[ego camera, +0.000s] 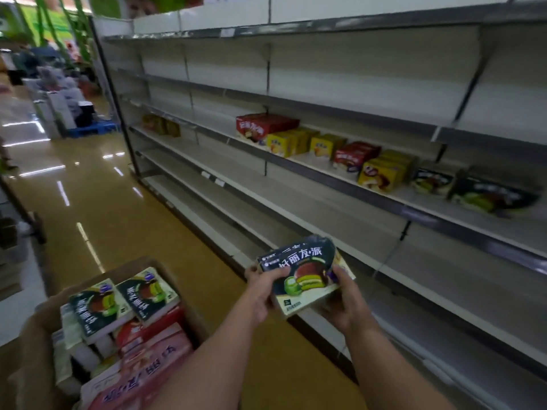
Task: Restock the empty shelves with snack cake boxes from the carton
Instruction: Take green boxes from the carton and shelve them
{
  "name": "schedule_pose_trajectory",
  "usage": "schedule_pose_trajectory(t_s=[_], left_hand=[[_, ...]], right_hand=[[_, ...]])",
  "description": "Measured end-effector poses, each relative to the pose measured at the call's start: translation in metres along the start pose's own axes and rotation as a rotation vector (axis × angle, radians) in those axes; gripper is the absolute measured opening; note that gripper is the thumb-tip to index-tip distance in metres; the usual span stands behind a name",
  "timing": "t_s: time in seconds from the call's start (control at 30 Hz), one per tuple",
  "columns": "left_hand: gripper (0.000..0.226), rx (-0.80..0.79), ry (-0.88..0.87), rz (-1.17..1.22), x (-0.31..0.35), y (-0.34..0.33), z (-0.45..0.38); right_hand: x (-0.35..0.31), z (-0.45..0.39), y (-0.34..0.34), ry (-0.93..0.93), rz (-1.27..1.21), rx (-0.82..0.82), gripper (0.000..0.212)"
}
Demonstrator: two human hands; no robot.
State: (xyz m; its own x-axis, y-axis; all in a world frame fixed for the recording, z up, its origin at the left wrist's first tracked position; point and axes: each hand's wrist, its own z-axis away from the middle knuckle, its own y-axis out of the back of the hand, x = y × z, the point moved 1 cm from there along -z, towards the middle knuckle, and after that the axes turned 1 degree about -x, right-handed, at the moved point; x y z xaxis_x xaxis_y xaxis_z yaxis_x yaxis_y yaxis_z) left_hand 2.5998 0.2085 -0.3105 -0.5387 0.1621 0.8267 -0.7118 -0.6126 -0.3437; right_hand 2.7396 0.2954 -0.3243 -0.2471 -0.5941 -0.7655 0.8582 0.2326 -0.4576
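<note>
Two hands hold a dark snack cake box with green printing (305, 273) out in front of the person, in the aisle beside the shelving. The left hand (262, 291) grips the box's left edge, thumb laid over the printed face; the right hand (344, 303) clasps the right edge with fingers curled under it. It looks as if a second box sits just behind the first in the same grip, though the edges are too blurred to be sure.

Below and to the left of the left hand stands the open brown carton (38, 350), resting on the shiny tan floor (118, 220). Inside it, two more dark-and-green boxes (118, 300) lie on top side by side, with red boxes (154, 350) stacked beneath and nearer the person.

Above and beyond the hands, one shelf (325, 170) carries stock. From its far end: a red box (260, 125), yellow boxes (293, 142), another red box (355, 156), more yellow boxes (384, 173), then two dark-and-green boxes (473, 190) up and to the right of the right hand. A few blurred brownish boxes (161, 125) sit further along, far up and left of the hands.

The lower shelves (384, 279) just right of the hands are bare, as are the upper shelves (355, 84).
</note>
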Motion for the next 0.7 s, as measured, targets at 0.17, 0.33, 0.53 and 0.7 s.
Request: schedule_pose_trajectory(t_s=[0.17,0.33,0.53,0.7], left_hand=[[0.078,-0.202,0.097,-0.135,-0.016,-0.053,0.007],[0.056,-0.347,0.100,-0.200,-0.031,-0.122,-0.003],[0.082,-0.537,0.026,-0.374,-0.035,-0.198,-0.021],[0.096,-0.569,-0.035,-0.458,-0.038,-0.239,-0.041]], right_hand=[[-0.058,0.034,0.076,0.013,0.291,0.022,0.060],[-0.086,0.056,0.124,0.116,0.299,0.154,0.056],[-0.119,0.058,0.169,0.278,0.163,0.465,0.086],[-0.144,0.055,0.185,0.302,0.190,0.632,0.081]])
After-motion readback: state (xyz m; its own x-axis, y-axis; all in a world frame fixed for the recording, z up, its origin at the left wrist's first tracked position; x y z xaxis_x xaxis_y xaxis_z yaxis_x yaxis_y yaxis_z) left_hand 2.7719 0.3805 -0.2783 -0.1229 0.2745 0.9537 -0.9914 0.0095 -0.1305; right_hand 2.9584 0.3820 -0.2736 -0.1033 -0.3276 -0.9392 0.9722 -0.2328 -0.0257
